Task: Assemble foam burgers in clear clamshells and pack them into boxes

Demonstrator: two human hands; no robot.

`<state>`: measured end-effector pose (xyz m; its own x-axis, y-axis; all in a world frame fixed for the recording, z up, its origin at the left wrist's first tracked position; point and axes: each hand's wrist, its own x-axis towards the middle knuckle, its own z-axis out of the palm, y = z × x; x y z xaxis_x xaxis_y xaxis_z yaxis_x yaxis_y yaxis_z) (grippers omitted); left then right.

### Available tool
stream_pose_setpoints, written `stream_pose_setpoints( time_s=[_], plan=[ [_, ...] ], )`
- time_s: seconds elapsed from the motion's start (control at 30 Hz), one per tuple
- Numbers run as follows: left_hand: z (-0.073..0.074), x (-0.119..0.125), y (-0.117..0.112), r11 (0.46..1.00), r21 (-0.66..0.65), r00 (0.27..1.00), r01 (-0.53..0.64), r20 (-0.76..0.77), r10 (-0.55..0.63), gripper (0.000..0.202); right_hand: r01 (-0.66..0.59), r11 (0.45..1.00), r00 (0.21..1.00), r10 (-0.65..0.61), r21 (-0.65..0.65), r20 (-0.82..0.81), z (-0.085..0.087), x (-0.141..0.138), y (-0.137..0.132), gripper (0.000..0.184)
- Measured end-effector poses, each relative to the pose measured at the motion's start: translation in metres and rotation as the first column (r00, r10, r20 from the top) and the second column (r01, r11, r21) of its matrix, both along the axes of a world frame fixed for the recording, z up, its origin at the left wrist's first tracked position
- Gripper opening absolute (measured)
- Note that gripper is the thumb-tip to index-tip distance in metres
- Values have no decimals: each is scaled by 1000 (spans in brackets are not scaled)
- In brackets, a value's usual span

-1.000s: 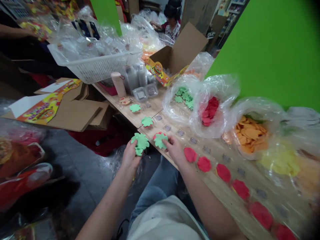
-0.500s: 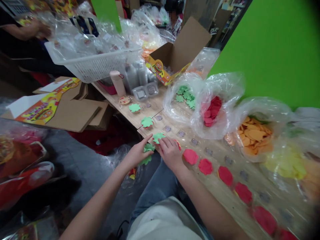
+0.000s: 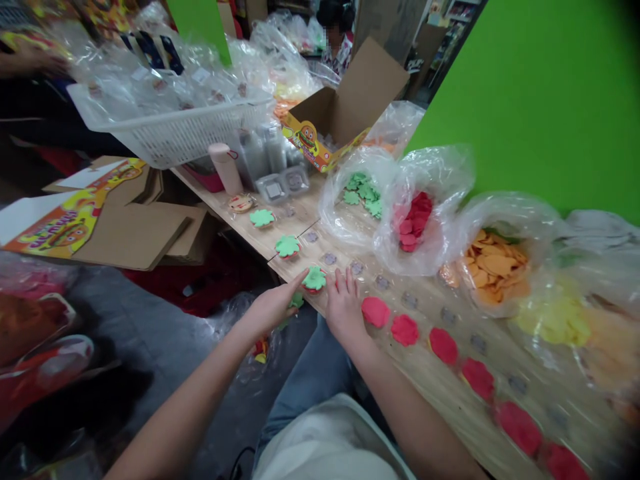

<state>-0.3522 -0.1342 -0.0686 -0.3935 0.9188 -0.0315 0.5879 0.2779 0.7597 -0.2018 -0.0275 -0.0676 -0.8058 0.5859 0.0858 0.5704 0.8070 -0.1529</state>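
Green flower-shaped foam pieces (image 3: 297, 300) show from under my left hand (image 3: 273, 308), which holds them at the table's edge. Its thumb points up beside a stack topped with a green flower-shaped piece (image 3: 315, 277), with red showing beneath. To the right of that stack, my right hand (image 3: 345, 307) is open, palm down, fingers slightly apart, and whatever lies under it is hidden. Two more green-topped stacks (image 3: 287, 246) sit farther left. From my right hand a row of red scalloped pieces (image 3: 405, 329) runs along the near edge, some with yellow below.
Small clear-wrapped grey pieces (image 3: 410, 299) form a second row. Behind are open plastic bags of green pieces (image 3: 367, 193), red pieces (image 3: 416, 221) and orange pieces (image 3: 495, 263). A printed carton (image 3: 310, 140), pink bottle (image 3: 226, 170) and white basket (image 3: 175, 137) stand beyond. Flattened cartons (image 3: 130, 233) lie left.
My right hand has come off the green piece and shifted right, leaving that piece on its stack. My left hand has stayed near the edge, with less of its green pieces showing.
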Motion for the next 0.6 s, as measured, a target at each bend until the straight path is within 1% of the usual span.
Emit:
stream_pose_setpoints(
  time_s=[0.07, 0.13, 0.2, 0.27, 0.33, 0.4, 0.43, 0.47, 0.53, 0.6],
  plan=[
    [-1, -2, -1, 998, 16, 993, -66, 101, 65, 74, 8, 1000, 1000, -8, -7, 7, 0, 2, -6, 47],
    [-2, -3, -1, 990, -28, 969, -140, 200, 143, 70, 16, 1000, 1000, -16, 3, 18, -2, 2, -12, 46],
    [-1, -2, 0, 984, -58, 957, -169, 229, 178, 68, 20, 1000, 1000, -20, 16, 23, -4, 1, -13, 44],
    [0, 1, -3, 988, -47, 975, -150, 160, 155, 65, 32, 999, 999, -32, 19, 17, -5, -2, -10, 43],
    [2, 8, -7, 994, -48, 994, -102, 30, 104, 61, 44, 999, 999, -44, 21, 8, -6, -6, -4, 46],
    [2, 16, -11, 994, -86, 995, -70, -74, 64, 56, 36, 999, 999, -37, 25, 16, -6, -11, 2, 51],
    [2, 19, -13, 992, -109, 994, -66, -99, 55, 55, 24, 999, 999, -24, 22, 28, -5, -13, 5, 52],
    [2, 21, -15, 990, -125, 993, -65, -103, 52, 53, 11, 1000, 999, -12, 15, 40, -5, -15, 7, 51],
    [5, 20, -17, 991, -113, 996, -65, -61, 58, 51, 1, 1000, 1000, -1, -9, 30, -1, -17, 10, 48],
    [13, 15, -18, 997, -52, 997, -66, 43, 68, 52, 3, 998, 998, -7, -65, -62, 5, -15, 10, 47]
  ],
)
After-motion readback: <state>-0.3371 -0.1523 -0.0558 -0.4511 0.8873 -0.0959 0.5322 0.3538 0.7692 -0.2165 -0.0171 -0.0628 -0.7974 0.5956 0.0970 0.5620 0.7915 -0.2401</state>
